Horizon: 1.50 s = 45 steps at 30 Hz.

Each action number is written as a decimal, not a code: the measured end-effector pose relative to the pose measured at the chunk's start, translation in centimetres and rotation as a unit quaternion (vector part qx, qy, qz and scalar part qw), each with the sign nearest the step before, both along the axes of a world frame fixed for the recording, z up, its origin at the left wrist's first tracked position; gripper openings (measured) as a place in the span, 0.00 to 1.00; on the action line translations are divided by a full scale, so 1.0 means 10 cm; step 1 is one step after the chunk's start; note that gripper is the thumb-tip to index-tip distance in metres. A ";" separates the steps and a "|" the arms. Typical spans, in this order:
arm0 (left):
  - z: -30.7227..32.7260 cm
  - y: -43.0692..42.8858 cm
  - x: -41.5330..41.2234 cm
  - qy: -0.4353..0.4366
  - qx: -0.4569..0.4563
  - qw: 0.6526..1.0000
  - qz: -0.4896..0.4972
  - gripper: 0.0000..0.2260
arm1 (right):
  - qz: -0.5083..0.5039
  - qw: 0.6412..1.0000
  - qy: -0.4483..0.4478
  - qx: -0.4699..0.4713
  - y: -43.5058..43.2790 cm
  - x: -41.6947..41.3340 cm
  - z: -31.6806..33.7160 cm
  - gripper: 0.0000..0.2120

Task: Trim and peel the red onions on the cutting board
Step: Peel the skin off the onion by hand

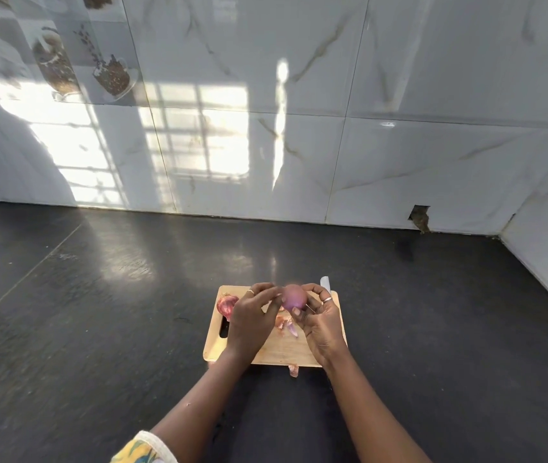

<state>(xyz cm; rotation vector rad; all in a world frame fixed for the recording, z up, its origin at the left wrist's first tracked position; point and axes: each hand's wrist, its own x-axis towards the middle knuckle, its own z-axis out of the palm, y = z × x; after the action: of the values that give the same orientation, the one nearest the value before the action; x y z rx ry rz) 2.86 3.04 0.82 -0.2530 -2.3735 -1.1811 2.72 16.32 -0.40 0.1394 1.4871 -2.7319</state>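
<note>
Onion (226, 305) on board's (279, 352) left end

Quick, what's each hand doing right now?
Left hand: fingertips pinched at the red onion, probably pulling skin.
Right hand: closed, holding that onion and a knife.

Left hand (253, 320) and right hand (320, 324) raised close together, fingers curled (forearms bare).

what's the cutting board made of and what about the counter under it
Cutting board: looks like light wood or bamboo, matte, with faint grain and a cut-out handle slot. Counter: dark polished stone, perhaps granite; it mirrors the window light glossily.
</note>
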 end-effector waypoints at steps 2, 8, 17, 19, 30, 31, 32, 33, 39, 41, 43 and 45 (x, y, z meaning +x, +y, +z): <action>-0.04 0.02 0.02 -0.002 0.007 1.000 0.007 0.07 | -0.003 1.000 0.005 0.003 -0.02 0.01 0.01 0.23; -0.02 0.08 0.08 -0.019 0.008 0.999 0.043 0.06 | -0.040 0.998 0.006 0.045 -0.07 0.00 -0.03 0.24; 0.06 0.15 0.11 -0.105 0.037 0.989 0.093 0.07 | -0.061 0.995 0.028 0.078 -0.10 0.01 -0.03 0.26; 0.08 0.16 0.11 -0.112 0.038 0.988 0.100 0.08 | -0.062 0.994 0.030 0.087 -0.10 0.01 -0.02 0.26; 0.16 0.14 0.06 -0.162 0.084 0.980 0.084 0.02 | -0.064 0.991 0.032 0.111 -0.12 0.02 0.04 0.25; 0.15 0.13 0.06 -0.166 0.094 0.978 0.081 0.02 | -0.063 0.992 0.030 0.103 -0.12 0.02 0.04 0.25; 0.15 0.13 0.06 -0.167 0.102 0.978 0.078 0.02 | -0.063 0.993 0.028 0.097 -0.12 0.02 0.05 0.25; 0.13 0.12 0.05 -0.165 0.106 0.978 0.076 0.02 | -0.063 0.993 0.026 0.093 -0.11 0.02 0.05 0.26; 0.10 0.13 0.05 -0.149 0.130 0.978 0.071 0.03 | -0.052 0.998 0.005 0.026 -0.12 0.01 0.08 0.25; 0.10 0.13 0.06 -0.138 0.130 0.980 0.061 0.04 | -0.049 0.999 0.002 0.012 -0.11 0.02 0.11 0.24; 0.10 0.13 0.06 -0.123 0.124 0.983 0.051 0.05 | -0.049 0.999 -0.003 -0.009 -0.11 0.02 0.13 0.24; 0.09 0.12 0.07 -0.104 0.123 0.986 0.042 0.07 | -0.049 0.998 -0.011 -0.028 -0.10 0.02 0.14 0.24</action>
<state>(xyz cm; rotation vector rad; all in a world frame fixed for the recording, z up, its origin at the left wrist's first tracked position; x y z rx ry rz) 3.54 4.28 1.70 0.0546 -2.3532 -1.5057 2.87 15.30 1.00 0.2464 1.4327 -2.8358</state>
